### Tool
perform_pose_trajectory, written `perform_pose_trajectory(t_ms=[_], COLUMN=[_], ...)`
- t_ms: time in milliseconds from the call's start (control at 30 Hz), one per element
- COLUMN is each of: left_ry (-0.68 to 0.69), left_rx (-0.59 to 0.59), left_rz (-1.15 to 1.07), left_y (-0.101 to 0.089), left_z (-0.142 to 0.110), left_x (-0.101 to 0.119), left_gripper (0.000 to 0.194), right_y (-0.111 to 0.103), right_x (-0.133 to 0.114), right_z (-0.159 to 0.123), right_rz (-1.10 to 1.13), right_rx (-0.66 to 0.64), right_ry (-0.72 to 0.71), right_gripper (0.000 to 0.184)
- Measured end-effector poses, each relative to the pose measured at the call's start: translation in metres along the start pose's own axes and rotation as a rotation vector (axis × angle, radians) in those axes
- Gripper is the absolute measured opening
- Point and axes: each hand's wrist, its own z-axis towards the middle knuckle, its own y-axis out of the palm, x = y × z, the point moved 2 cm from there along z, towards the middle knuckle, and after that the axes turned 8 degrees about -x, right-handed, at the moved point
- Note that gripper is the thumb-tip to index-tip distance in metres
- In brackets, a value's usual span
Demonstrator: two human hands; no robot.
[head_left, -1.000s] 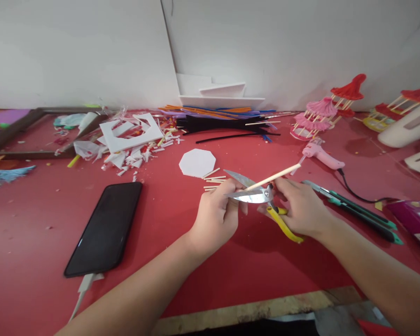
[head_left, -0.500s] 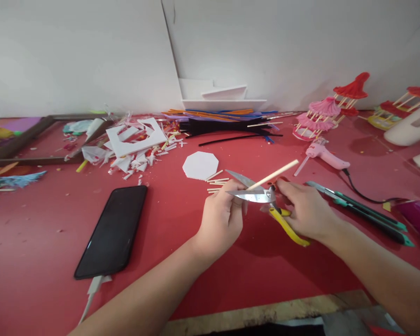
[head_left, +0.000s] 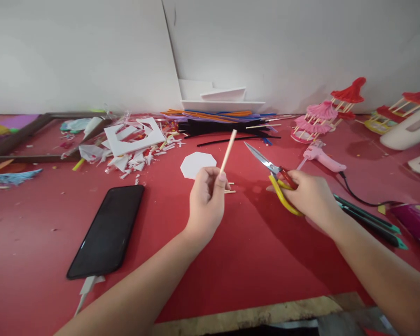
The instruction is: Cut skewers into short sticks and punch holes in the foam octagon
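Between thumb and fingers, my left hand (head_left: 207, 196) pinches a pale wooden stick (head_left: 228, 150) that points up and slightly right. Behind that hand lies a white octagonal foam board piece (head_left: 196, 163), partly covered by my fingers. Short cut sticks (head_left: 230, 191) rest on the table just beyond the hand, mostly hidden by it. Off to the right, my right hand (head_left: 310, 193) grips yellow-handled scissors (head_left: 271, 168) with a red part near the pivot. Their blades are together, pointing up and left, apart from the stick.
A black phone (head_left: 107, 231) with a cable lies at left. White foam scraps (head_left: 135, 140) and pipe cleaners (head_left: 217, 126) are farther back. At right are a pink glue gun (head_left: 324, 157), cutter knives (head_left: 369, 221) and a pink tiered model (head_left: 315, 123) on the red table (head_left: 252, 280).
The scissors have closed and moved away from the stick. My left hand has shifted slightly left and up, turning the stick more upright; my right hand has moved up a little.
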Motion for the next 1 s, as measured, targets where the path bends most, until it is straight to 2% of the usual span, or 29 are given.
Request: perform_pose_trajectory(t_ms=[133,300,467,667,767,833,900,1000], left_ry=[-0.045,-0.007,0.069,0.105,0.071,0.052,0.038,0.058], left_rx=[-0.101,-0.193,-0.238,-0.274,-0.309,-0.336,-0.37,-0.423], left_rz=[0.211,0.439,0.535,0.62,0.698,0.758,0.829,0.922], left_y=[0.004,0.005,0.008,0.008,0.008,0.009,0.01,0.013], left_z=[-0.005,-0.008,-0.01,-0.011,-0.011,-0.012,-0.012,-0.014], left_x=[-0.003,-0.001,0.002,0.002,0.002,0.002,0.002,0.004], left_gripper=[0.009,0.009,0.005,0.004,0.005,0.005,0.006,0.008], right_y=[0.005,0.009,0.016,0.019,0.011,0.002,-0.005,-0.005], right_x=[0.0,-0.001,0.001,0.003,-0.003,-0.01,-0.02,-0.033], right_z=[0.001,-0.005,-0.01,-0.014,-0.017,-0.021,-0.025,-0.033], right_rz=[-0.13,-0.238,-0.348,-0.361,-0.313,-0.217,-0.094,0.004], right_rx=[0.059,0.066,0.142,0.249,0.299,0.381,0.425,0.321], right_ry=[-0.081,-0.117,-0.247,-0.349,-0.377,-0.415,-0.532,-0.812], right_gripper=[0.027,0.03,0.021,0.022,0.021,0.025,0.029,0.029])
